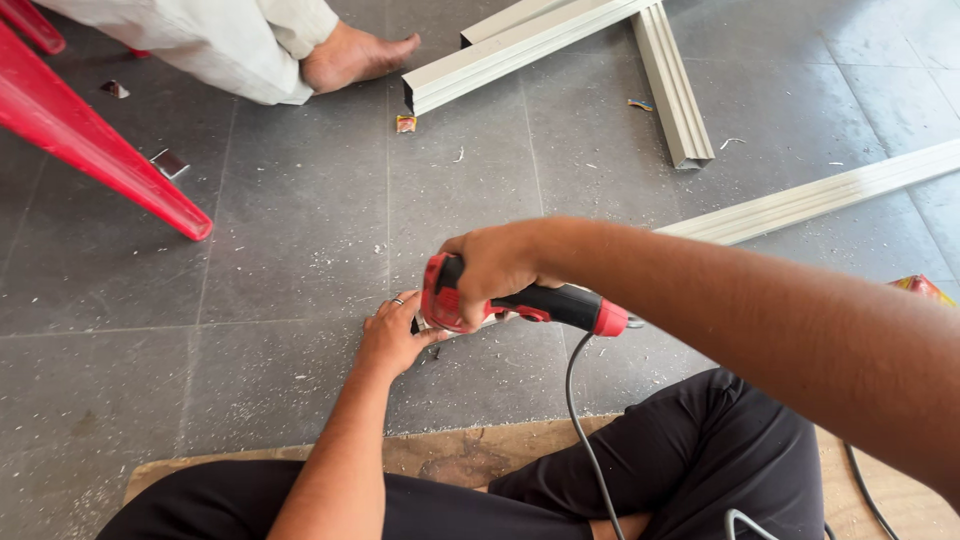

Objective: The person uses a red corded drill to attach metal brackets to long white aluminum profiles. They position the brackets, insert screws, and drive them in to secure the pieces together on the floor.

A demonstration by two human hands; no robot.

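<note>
My right hand (495, 265) grips the red power tool (520, 300) closed; my left hand (392, 335) presses flat a small hidden piece, cutting unfinished.

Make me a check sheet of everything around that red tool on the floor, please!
Surface: grey tiled floor, dusted with pale shavings.
Job's things: red and black power tool, head down at the floor.
Clutter: small scraps and wrappers.
Grippers: right hand grips the tool; left hand lies flat beside its head.
Cables: grey cord runs from the handle.
Surroundings: pale metal channels, red chair leg, another person's bare foot.
</note>
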